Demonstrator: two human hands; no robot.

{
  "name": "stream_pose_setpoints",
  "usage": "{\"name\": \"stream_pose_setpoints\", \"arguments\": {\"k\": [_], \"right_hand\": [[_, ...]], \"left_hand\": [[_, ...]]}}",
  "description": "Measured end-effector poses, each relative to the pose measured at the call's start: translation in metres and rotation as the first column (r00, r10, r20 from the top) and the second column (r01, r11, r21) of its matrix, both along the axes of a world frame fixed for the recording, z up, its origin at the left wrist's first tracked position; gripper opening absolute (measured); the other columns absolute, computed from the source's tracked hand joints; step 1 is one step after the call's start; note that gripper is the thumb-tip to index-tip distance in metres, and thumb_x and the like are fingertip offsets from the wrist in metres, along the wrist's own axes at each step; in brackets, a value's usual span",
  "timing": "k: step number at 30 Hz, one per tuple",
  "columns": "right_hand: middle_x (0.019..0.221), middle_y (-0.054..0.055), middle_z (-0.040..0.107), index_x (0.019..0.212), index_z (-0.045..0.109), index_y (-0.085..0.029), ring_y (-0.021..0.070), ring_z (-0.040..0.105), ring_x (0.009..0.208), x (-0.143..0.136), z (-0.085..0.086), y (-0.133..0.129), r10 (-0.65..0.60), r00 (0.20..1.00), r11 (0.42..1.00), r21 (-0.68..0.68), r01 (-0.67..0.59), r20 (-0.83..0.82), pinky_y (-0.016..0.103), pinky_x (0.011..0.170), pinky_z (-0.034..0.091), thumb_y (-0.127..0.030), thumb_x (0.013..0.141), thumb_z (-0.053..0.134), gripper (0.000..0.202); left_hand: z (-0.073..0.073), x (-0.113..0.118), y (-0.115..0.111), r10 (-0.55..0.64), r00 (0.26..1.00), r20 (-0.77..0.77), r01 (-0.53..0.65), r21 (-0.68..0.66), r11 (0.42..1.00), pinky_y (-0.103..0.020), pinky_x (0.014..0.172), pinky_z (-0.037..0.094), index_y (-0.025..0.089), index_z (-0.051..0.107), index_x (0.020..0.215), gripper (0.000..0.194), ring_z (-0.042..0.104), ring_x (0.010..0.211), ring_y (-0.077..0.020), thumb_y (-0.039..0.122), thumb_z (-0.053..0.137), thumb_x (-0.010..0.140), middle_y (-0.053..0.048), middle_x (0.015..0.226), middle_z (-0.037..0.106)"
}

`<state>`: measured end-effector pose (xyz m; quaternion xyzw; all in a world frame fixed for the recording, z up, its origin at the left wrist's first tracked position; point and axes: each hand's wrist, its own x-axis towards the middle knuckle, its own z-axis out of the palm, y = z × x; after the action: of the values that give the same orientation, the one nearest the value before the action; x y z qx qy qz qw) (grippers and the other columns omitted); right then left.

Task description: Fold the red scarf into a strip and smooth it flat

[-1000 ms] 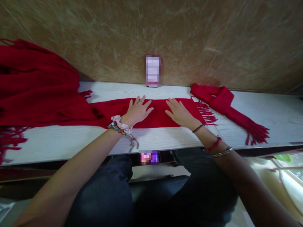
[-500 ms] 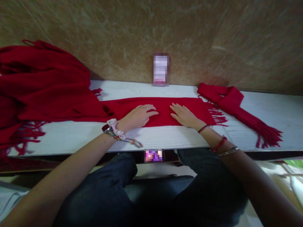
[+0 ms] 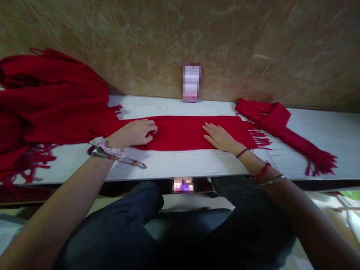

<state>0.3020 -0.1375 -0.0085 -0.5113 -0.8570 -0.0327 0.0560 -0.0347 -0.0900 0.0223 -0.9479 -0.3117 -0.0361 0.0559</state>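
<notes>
A red scarf [image 3: 180, 133] lies flat in a long band across the white table, its fringed end at the right. My right hand [image 3: 218, 137] rests on it with the fingers spread flat. On the band's left part is my left hand [image 3: 136, 132], its fingers curled down against the cloth; whether they pinch any of it is hidden under the hand. Beside the left wrist begins a big heap of red cloth [image 3: 56, 101] with fringes hanging at its front. A second red scarf [image 3: 272, 122], folded over at its upper end, lies to the right of the fringed end.
A marbled brown wall [image 3: 135, 48] rises behind the white table [image 3: 174, 163]. A pixelated phone-like object [image 3: 192, 82] leans upright against it. Another pixelated screen [image 3: 183, 185] shows below the table's front edge, between my knees.
My left hand has moved left along the flat scarf, and its fingers have curled in. The cloth under it looks smoother at the middle. My right hand has stayed in place.
</notes>
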Motion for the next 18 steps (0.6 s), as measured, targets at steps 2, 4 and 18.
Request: {"name": "stream_pose_setpoints", "arguments": {"k": [2,4,18], "right_hand": [[0.142,0.014,0.035,0.135,0.037,-0.010,0.0256,0.030,0.131,0.000,0.000,0.000,0.001,1.000,1.000,0.001,-0.001,0.001,0.045,0.104,0.027,-0.038,0.091,0.027,0.053],[0.142,0.014,0.034,0.135,0.037,-0.010,0.0252,0.029,0.131,0.000,0.001,-0.001,-0.001,1.000,1.000,-0.002,0.001,0.003,0.045,0.104,0.027,-0.037,0.092,0.027,0.052],[0.143,0.015,0.032,0.135,0.036,-0.008,0.0246,0.027,0.132,-0.001,0.002,-0.003,-0.002,1.000,1.000,-0.009,0.002,0.017,0.043,0.105,0.026,-0.037,0.092,0.027,0.052]], "left_hand": [[0.003,0.005,-0.004,0.008,1.000,0.030,-0.008,0.014,1.000,-0.031,0.077,0.044,0.017,0.058,0.081,0.018,0.054,0.080,-0.0171,0.014,0.042,0.073,-0.006,0.088,0.058],[0.006,0.023,-0.012,-0.015,0.994,0.108,0.012,0.030,0.999,-0.031,0.084,0.042,0.016,0.059,0.092,0.025,0.054,0.089,-0.0171,0.014,0.039,0.076,-0.007,0.100,0.057],[-0.007,0.059,-0.021,-0.147,0.982,0.122,0.160,-0.100,0.982,-0.029,0.078,0.041,0.018,0.055,0.078,0.018,0.050,0.080,-0.0162,0.010,0.040,0.073,-0.004,0.083,0.055]]}}
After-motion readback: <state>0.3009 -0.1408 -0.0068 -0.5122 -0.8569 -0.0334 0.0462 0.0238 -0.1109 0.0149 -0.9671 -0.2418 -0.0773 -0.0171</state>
